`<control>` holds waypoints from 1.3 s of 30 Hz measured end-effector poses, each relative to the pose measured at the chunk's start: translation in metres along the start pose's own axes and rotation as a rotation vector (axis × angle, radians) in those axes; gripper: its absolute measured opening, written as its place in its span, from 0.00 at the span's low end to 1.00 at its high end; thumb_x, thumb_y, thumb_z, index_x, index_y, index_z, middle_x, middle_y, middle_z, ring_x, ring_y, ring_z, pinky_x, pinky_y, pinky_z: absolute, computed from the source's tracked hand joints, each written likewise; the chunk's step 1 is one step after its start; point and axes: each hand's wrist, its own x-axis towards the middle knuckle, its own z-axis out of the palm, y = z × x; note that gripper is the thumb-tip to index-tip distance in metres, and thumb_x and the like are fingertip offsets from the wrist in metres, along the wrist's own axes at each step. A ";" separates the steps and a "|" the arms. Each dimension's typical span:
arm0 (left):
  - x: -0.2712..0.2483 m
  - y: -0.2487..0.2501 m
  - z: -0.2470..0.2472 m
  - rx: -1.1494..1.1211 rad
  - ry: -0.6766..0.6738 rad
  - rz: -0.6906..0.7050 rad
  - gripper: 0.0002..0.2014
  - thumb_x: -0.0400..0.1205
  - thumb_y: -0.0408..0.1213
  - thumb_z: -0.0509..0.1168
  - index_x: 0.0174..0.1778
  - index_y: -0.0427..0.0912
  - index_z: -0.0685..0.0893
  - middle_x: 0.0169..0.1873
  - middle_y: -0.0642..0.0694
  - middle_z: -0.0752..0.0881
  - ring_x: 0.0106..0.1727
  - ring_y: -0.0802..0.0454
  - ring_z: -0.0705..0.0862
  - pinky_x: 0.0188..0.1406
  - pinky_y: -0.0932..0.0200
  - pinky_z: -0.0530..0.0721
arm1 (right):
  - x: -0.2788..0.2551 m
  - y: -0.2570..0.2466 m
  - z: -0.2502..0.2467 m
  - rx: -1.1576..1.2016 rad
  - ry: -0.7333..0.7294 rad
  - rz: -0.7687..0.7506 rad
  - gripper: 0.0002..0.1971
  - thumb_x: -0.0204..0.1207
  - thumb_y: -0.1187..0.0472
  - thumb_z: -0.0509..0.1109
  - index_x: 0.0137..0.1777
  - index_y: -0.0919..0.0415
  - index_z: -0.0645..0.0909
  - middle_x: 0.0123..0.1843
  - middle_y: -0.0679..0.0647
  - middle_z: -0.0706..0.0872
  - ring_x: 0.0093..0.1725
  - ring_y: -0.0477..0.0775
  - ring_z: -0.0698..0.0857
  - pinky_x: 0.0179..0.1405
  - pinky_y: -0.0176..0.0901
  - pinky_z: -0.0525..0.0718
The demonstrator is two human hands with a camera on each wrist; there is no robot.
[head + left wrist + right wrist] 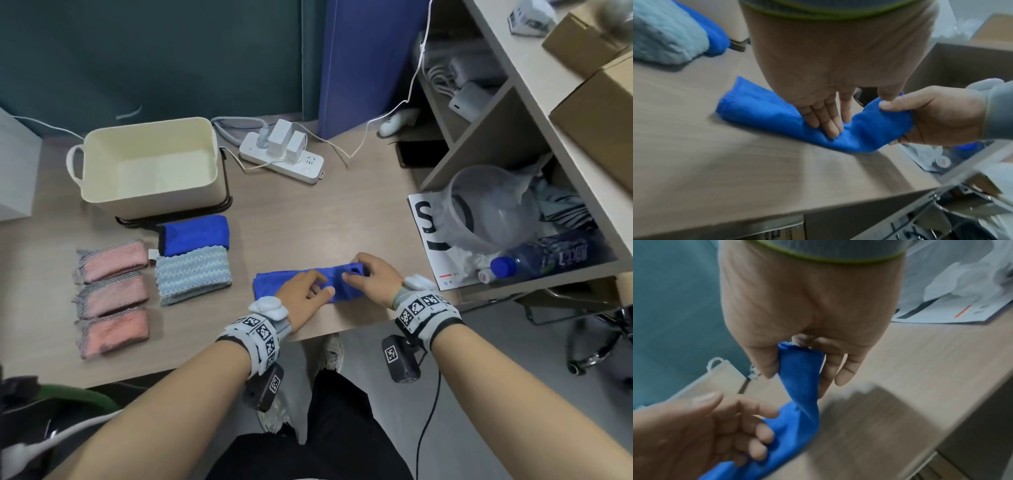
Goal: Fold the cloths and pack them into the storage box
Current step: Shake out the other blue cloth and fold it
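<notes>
A blue cloth (274, 279) folded into a long strip lies near the table's front edge. My left hand (310, 291) presses its middle with straight fingers (826, 120). My right hand (359, 272) grips the strip's right end (877, 123) and lifts it off the table; in the right wrist view the cloth (799, 374) is pinched between thumb and fingers. The cream storage box (147, 144) stands empty at the back left. Folded cloths lie in front of it: a blue one (195, 233), a light blue one (193, 274) and three pink ones (113, 294).
A white power strip (284, 157) with plugs and cables lies behind the working spot. On the right, a tilted shelf unit (513, 144) holds a clear plastic jug (489, 205), a bottle (544, 257) and a printed sheet (428, 226). Cardboard boxes (596, 96) sit on top.
</notes>
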 end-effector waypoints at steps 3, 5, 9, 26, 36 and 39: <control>-0.006 0.004 -0.018 -0.349 0.043 -0.160 0.29 0.70 0.73 0.63 0.53 0.54 0.84 0.43 0.46 0.91 0.43 0.45 0.91 0.48 0.48 0.88 | -0.006 -0.034 0.016 0.253 -0.115 -0.061 0.08 0.81 0.54 0.74 0.44 0.57 0.82 0.37 0.49 0.84 0.37 0.46 0.82 0.44 0.40 0.78; -0.006 0.002 -0.028 -0.469 0.066 -0.239 0.34 0.67 0.74 0.66 0.57 0.50 0.86 0.44 0.44 0.93 0.38 0.44 0.92 0.39 0.49 0.89 | -0.011 -0.058 0.026 0.356 -0.208 -0.039 0.05 0.89 0.65 0.66 0.53 0.64 0.83 0.42 0.52 0.87 0.36 0.37 0.87 0.42 0.28 0.80; -0.013 -0.015 -0.044 -0.303 0.256 -0.279 0.09 0.82 0.45 0.71 0.54 0.45 0.84 0.41 0.40 0.93 0.30 0.46 0.89 0.35 0.45 0.90 | -0.012 -0.069 0.045 0.357 -0.245 -0.028 0.12 0.88 0.68 0.61 0.62 0.74 0.84 0.49 0.61 0.88 0.37 0.36 0.89 0.41 0.24 0.82; -0.039 -0.063 -0.046 0.058 0.518 -0.438 0.23 0.79 0.47 0.73 0.59 0.40 0.69 0.56 0.39 0.79 0.52 0.36 0.82 0.51 0.46 0.83 | 0.004 -0.025 0.083 -0.211 -0.066 -0.101 0.10 0.79 0.52 0.73 0.57 0.43 0.79 0.53 0.49 0.74 0.41 0.50 0.82 0.48 0.42 0.81; -0.024 -0.039 -0.055 0.043 0.439 -0.431 0.09 0.79 0.37 0.66 0.53 0.53 0.82 0.56 0.44 0.81 0.47 0.41 0.84 0.53 0.52 0.84 | 0.049 -0.052 0.074 -0.175 -0.024 -0.086 0.15 0.76 0.66 0.74 0.56 0.45 0.88 0.55 0.54 0.78 0.41 0.38 0.79 0.50 0.34 0.74; 0.002 -0.027 -0.071 0.047 0.395 -0.427 0.19 0.78 0.38 0.61 0.65 0.49 0.80 0.60 0.41 0.78 0.55 0.36 0.83 0.60 0.51 0.82 | 0.081 -0.065 0.061 -0.172 -0.024 -0.124 0.17 0.78 0.68 0.73 0.62 0.49 0.89 0.57 0.52 0.76 0.42 0.41 0.80 0.55 0.34 0.77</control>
